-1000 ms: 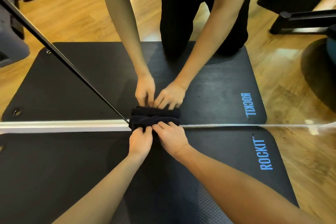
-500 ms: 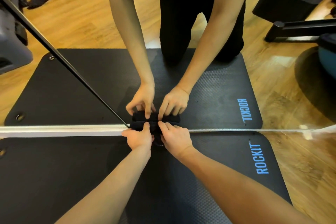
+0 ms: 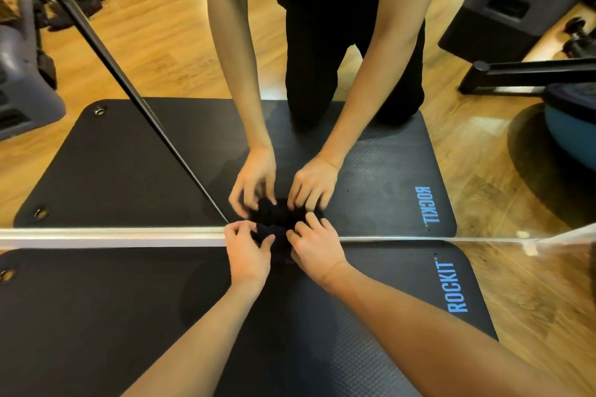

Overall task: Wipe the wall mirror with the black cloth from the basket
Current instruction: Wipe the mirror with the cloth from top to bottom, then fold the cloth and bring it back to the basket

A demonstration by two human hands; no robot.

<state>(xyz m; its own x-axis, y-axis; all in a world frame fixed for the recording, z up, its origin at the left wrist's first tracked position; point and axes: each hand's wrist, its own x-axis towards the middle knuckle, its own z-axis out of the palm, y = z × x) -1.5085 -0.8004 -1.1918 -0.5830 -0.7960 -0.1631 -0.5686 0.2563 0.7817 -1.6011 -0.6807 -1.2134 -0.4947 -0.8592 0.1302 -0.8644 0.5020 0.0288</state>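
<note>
The black cloth (image 3: 278, 238) lies bunched at the foot of the wall mirror (image 3: 483, 155), where the glass meets the floor. My left hand (image 3: 246, 253) grips its left side with curled fingers. My right hand (image 3: 317, 248) grips its right side, fingers curled over the top. The mirror reflects both hands, my arms and the cloth just above the bottom edge. No basket shows on the real floor; a woven one may appear in the reflection at the far upper left.
I kneel on a black exercise mat (image 3: 129, 316) marked ROCKIT (image 3: 454, 287) in blue. Wooden floor (image 3: 548, 300) lies to the right. A thin black seam (image 3: 129, 84) crosses the mirror diagonally. Reflected gym gear and a blue ball (image 3: 571, 129) appear at the right.
The cloth was folded flat against the mirror's base; now both hands have gathered it into a bunch, with fingers curling in. The camera has drawn closer.
</note>
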